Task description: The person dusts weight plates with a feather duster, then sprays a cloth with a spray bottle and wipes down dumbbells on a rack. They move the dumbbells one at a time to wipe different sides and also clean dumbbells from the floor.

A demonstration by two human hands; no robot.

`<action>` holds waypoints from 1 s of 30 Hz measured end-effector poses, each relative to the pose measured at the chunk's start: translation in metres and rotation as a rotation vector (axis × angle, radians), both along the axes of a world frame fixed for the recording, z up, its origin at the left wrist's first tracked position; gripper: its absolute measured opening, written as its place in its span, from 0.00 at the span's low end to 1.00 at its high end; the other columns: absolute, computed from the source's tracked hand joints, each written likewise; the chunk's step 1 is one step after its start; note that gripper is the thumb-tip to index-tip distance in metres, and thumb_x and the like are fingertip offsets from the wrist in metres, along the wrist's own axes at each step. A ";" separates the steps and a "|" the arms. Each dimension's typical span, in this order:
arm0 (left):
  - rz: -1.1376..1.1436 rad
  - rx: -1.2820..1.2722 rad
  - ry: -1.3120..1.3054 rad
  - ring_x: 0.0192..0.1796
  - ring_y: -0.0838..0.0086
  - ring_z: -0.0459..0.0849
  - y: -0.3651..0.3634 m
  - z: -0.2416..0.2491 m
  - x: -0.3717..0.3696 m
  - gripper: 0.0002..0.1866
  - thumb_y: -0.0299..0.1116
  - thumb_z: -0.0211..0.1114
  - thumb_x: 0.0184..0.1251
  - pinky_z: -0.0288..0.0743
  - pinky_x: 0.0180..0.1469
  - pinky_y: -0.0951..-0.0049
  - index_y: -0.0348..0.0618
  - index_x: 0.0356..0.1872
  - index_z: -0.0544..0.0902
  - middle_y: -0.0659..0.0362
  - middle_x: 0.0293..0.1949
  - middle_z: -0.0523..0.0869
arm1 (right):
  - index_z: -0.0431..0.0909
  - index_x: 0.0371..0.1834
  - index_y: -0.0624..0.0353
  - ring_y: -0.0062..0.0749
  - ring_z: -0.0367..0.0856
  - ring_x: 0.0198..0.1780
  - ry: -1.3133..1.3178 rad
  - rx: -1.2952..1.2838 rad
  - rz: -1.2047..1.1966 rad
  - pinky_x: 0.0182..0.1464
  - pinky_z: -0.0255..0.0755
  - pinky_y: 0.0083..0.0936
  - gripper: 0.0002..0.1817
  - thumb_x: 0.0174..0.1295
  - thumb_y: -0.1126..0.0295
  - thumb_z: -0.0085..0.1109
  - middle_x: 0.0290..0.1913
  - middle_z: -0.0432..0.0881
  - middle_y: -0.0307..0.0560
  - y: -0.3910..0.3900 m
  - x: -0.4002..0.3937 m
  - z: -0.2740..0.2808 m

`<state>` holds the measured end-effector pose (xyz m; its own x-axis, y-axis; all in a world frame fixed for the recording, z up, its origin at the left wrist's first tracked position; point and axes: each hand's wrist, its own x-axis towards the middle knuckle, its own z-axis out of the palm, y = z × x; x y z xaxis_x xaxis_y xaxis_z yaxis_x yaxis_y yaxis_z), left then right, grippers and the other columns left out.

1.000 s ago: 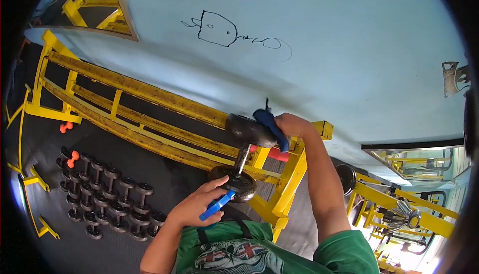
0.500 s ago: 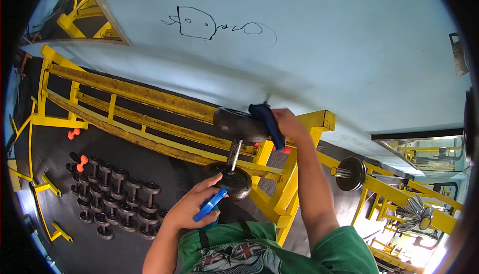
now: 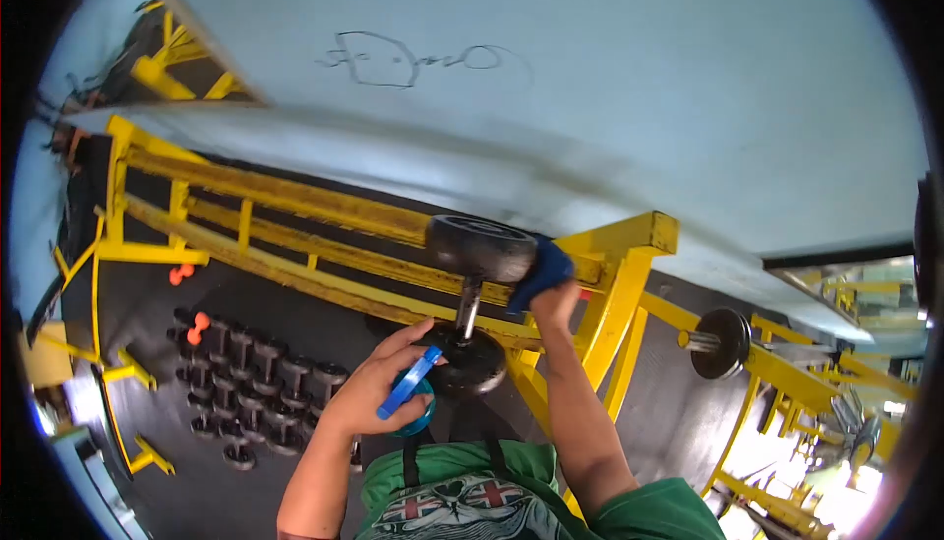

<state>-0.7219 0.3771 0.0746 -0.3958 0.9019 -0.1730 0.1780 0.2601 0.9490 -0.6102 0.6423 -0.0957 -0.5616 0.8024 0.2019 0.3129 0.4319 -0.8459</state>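
My right hand (image 3: 558,301) grips the cloth (image 3: 547,270), my left hand (image 3: 366,394) the bottle (image 3: 417,416); steady pressure suits the dumbbell (image 3: 480,253) near the rack's (image 3: 615,316) right edge.

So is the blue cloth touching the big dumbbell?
Touching. The head view shows the blue cloth, held in the right hand, up against the edge of the big dumbbell's upper end, with no gap between them.

Wall (image 3: 639,97) behind rack (image 3: 629,289); dumbbell (image 3: 482,250) at right end; dumbbell rows (image 3: 267,368) on floor (image 3: 246,299), front left.
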 end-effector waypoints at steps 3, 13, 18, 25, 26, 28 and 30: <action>0.025 0.002 0.008 0.70 0.51 0.66 -0.011 0.005 0.009 0.25 0.33 0.67 0.47 0.62 0.67 0.60 0.38 0.51 0.80 0.43 0.69 0.65 | 0.79 0.55 0.54 0.46 0.72 0.62 0.521 -0.403 0.038 0.65 0.62 0.39 0.21 0.56 0.65 0.61 0.57 0.77 0.49 -0.025 -0.031 0.076; 0.087 0.040 -0.057 0.73 0.52 0.58 -0.040 -0.021 0.048 0.26 0.33 0.69 0.53 0.56 0.70 0.59 0.44 0.57 0.77 0.45 0.73 0.58 | 0.77 0.42 0.62 0.65 0.68 0.61 0.113 0.812 0.155 0.62 0.59 0.53 0.17 0.64 0.58 0.51 0.62 0.71 0.63 -0.042 -0.043 0.038; 0.093 0.059 -0.070 0.73 0.51 0.59 -0.051 -0.025 0.057 0.27 0.30 0.68 0.52 0.55 0.70 0.57 0.46 0.57 0.77 0.46 0.73 0.57 | 0.63 0.62 0.70 0.77 0.62 0.62 0.289 0.718 -0.012 0.64 0.54 0.61 0.26 0.64 0.66 0.51 0.63 0.65 0.75 -0.029 -0.025 -0.033; 0.131 0.133 -0.096 0.72 0.48 0.60 -0.095 -0.041 0.083 0.27 0.29 0.67 0.50 0.55 0.71 0.57 0.45 0.56 0.77 0.43 0.72 0.59 | 0.69 0.59 0.66 0.59 0.78 0.52 -0.574 0.205 -0.007 0.55 0.70 0.46 0.24 0.58 0.71 0.54 0.48 0.81 0.63 -0.013 0.015 0.020; 0.129 0.177 -0.066 0.72 0.48 0.60 -0.105 -0.045 0.087 0.27 0.29 0.67 0.50 0.55 0.71 0.57 0.44 0.56 0.77 0.43 0.71 0.60 | 0.75 0.54 0.65 0.56 0.81 0.48 -0.683 0.242 0.092 0.52 0.72 0.46 0.21 0.56 0.71 0.56 0.44 0.83 0.59 -0.007 0.022 0.033; 0.157 0.189 -0.007 0.71 0.47 0.61 -0.129 -0.047 0.101 0.27 0.29 0.67 0.50 0.56 0.70 0.56 0.41 0.56 0.75 0.41 0.71 0.60 | 0.79 0.46 0.67 0.44 0.82 0.44 -0.424 -0.197 0.216 0.51 0.73 0.38 0.17 0.54 0.70 0.60 0.44 0.84 0.54 -0.028 0.043 0.075; 0.177 0.189 -0.002 0.71 0.46 0.61 -0.156 -0.049 0.115 0.28 0.29 0.66 0.48 0.57 0.70 0.56 0.39 0.56 0.74 0.40 0.70 0.60 | 0.78 0.48 0.67 0.32 0.81 0.42 -0.275 0.044 0.193 0.50 0.74 0.29 0.18 0.55 0.71 0.62 0.43 0.84 0.49 -0.052 0.068 0.100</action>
